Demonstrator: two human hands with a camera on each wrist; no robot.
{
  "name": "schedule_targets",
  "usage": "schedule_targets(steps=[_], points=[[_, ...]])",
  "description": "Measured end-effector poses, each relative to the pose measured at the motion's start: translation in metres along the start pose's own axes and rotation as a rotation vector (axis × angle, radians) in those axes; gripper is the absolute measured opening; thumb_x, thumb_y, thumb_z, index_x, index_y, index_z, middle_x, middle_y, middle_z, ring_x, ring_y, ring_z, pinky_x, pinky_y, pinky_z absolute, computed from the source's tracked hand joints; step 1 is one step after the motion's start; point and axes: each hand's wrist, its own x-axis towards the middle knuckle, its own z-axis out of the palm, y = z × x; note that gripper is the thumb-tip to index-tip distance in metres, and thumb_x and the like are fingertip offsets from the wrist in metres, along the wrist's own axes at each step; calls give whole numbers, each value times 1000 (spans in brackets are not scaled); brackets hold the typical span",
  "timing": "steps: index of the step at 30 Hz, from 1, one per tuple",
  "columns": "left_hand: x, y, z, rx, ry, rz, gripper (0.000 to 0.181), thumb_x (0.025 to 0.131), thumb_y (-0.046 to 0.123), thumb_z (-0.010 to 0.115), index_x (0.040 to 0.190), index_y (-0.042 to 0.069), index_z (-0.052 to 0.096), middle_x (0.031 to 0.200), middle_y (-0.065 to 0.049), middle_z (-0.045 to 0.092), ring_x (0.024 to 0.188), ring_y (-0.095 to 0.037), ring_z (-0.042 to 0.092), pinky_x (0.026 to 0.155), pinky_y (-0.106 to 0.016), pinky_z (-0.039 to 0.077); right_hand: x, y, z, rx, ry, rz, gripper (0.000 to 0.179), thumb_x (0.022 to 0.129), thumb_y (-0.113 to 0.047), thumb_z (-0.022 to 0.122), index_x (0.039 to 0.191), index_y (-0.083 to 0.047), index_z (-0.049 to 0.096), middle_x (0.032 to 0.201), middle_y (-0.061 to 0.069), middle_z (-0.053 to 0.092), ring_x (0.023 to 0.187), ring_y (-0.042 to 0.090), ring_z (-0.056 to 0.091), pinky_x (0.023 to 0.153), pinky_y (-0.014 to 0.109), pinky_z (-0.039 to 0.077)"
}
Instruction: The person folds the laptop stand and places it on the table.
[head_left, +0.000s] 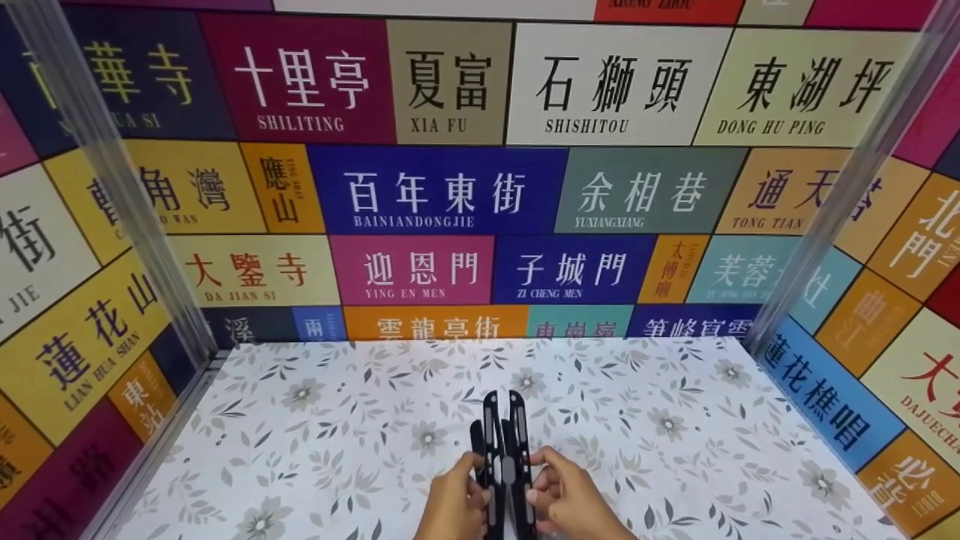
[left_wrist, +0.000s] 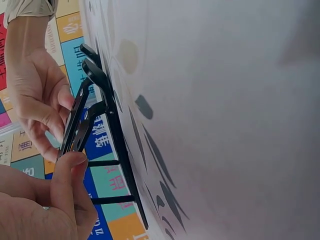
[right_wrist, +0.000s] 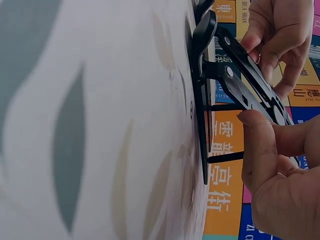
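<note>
A black folding laptop stand stands near the front middle of the table, its two long arms close together in a narrow V. My left hand pinches the stand's left arm between thumb and fingers. On the opposite side, my right hand grips the right arm in the same way. In the left wrist view, the stand's lower bars lie along the tabletop, with the upper arms tilted up from them. Thin struts join upper and lower parts. From the right wrist, the raised arms show between both hands.
A white tabletop with grey flowers and leaves spreads around the stand. Colourful panels with Chinese lettering wall off the back and both sides. Clear upright posts mark the two back corners.
</note>
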Motion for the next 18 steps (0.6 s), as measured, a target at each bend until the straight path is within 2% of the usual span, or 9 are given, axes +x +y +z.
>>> schedule_targets(steps=[6,18], points=[[0,0,1,8,4,8,43,75,-8,59,114,10,56,64,4,56,54,-8,51,47,-25,45,2,0,4,39,-11,23,41,82,3,63,118,-11,51,79,9,57,66,16,58,52,40,55],[1,0,3,-22,-36,-23,40,75,-7,61,109,13,56,64,3,59,54,-10,54,47,-26,45,4,1,9,-1,-20,6,43,80,5,61,119,-11,51,78,10,59,63,14,59,55,31,54]])
